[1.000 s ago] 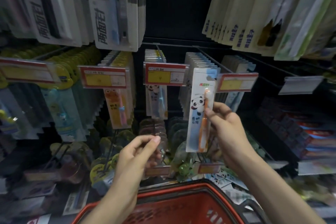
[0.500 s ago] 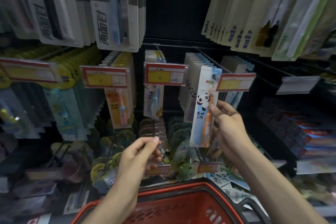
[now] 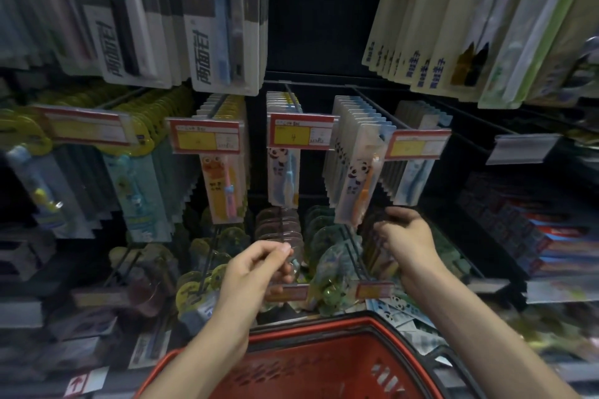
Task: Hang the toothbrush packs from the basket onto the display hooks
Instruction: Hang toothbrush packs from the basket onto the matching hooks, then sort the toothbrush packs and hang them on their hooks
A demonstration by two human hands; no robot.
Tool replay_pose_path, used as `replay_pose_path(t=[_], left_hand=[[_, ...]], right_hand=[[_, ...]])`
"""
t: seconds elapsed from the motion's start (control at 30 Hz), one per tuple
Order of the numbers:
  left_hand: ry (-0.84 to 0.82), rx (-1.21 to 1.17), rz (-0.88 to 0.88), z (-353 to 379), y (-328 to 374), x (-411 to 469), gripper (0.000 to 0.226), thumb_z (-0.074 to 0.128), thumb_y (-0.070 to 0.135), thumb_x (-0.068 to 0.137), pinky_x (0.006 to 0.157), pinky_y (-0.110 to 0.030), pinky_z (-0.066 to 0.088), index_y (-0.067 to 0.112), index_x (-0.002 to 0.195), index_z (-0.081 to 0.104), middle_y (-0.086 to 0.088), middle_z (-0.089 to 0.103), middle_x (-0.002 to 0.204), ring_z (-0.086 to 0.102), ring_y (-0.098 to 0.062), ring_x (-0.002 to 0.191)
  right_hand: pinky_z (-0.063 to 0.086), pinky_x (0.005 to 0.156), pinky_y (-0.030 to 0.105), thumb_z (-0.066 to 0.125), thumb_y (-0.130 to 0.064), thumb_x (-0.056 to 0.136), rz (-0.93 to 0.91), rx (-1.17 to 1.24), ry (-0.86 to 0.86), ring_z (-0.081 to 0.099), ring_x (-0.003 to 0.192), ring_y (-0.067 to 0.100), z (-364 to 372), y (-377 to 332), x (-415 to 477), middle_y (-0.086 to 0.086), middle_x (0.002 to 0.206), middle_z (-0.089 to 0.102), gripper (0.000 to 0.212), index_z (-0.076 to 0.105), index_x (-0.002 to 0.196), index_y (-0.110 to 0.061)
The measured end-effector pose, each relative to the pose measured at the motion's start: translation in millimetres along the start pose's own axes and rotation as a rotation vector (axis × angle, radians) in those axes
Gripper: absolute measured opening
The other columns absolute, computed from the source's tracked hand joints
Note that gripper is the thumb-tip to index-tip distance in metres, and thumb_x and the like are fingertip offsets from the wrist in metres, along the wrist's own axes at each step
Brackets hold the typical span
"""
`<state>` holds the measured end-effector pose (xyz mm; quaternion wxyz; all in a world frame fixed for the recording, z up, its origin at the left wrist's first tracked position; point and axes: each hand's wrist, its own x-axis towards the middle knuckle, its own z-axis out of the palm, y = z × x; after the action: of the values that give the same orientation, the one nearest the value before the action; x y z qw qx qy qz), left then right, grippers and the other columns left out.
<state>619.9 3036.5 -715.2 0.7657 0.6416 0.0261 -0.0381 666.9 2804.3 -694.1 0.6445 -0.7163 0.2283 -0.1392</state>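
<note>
Orange-brush pack (image 3: 356, 185): hanging at the front of its row.
Right hand (image 3: 406, 236): just below it, loosely curled, empty.
Left hand (image 3: 256, 266): fingertips pinched together, contents unclear.
Tip: check it hangs straight.

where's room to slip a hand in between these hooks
Open gaps: the dark strip between the blue-brush packs and orange-brush packs, and behind the blank tag on the right, which looks bare. From the pink-brush packs leftward, rows are crowded.
</note>
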Motion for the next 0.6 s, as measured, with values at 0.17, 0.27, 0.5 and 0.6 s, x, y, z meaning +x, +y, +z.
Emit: replay_pose_path(t=[0.17,0.27,0.5,0.6], left_hand=[[-0.017,0.124,0.061,-8.4,-5.6,-5.8,0.012,0.068,0.021,0.099,0.071,-0.032,0.056,0.012,0.095,0.075,0.002,0.069,0.072,0.069,-0.017,0.075],[-0.049,0.298,0.159,-15.0,-11.5,-11.8,0.006,0.071,0.019,0.098,0.071,-0.025,0.058,0.017,0.093,0.075,0.001,0.073,0.080,0.070,-0.015,0.079],[-0.207,0.952,0.385,-38.5,-35.6,-35.0,0.019,0.069,0.035,0.097,0.082,-0.022,0.049,0.031,0.116,0.066,0.010,0.067,0.106,0.062,-0.001,0.098],[-0.275,1.209,0.388,-53.1,-50.4,-50.6,0.036,0.064,0.047,0.097,0.090,-0.035,0.053,0.038,0.132,0.059,0.013,0.061,0.124,0.060,-0.008,0.114]], right_hand=[[0.050,0.067,0.032,0.065,-0.010,0.099,-0.034,-0.173,-0.143,0.062,0.084,0.017,-5.9,2.9,-32.3,0.004,0.110,0.065,0.024,0.062,0.121,-0.020],[0.056,0.070,0.033,0.066,-0.011,0.099,-0.108,-0.288,-0.226,0.068,0.091,0.018,-4.9,9.9,-50.1,0.000,0.110,0.068,0.020,0.067,0.117,-0.021],[0.056,0.091,0.038,0.070,-0.011,0.090,-0.310,-0.574,-0.395,0.069,0.098,0.016,2.3,47.3,-84.7,-0.002,0.101,0.073,0.018,0.070,0.103,-0.023],[0.056,0.090,0.038,0.073,-0.015,0.088,-0.388,-0.709,-0.489,0.069,0.095,0.018,2.8,70.8,-106.4,0.001,0.100,0.072,0.021,0.071,0.107,-0.019]])
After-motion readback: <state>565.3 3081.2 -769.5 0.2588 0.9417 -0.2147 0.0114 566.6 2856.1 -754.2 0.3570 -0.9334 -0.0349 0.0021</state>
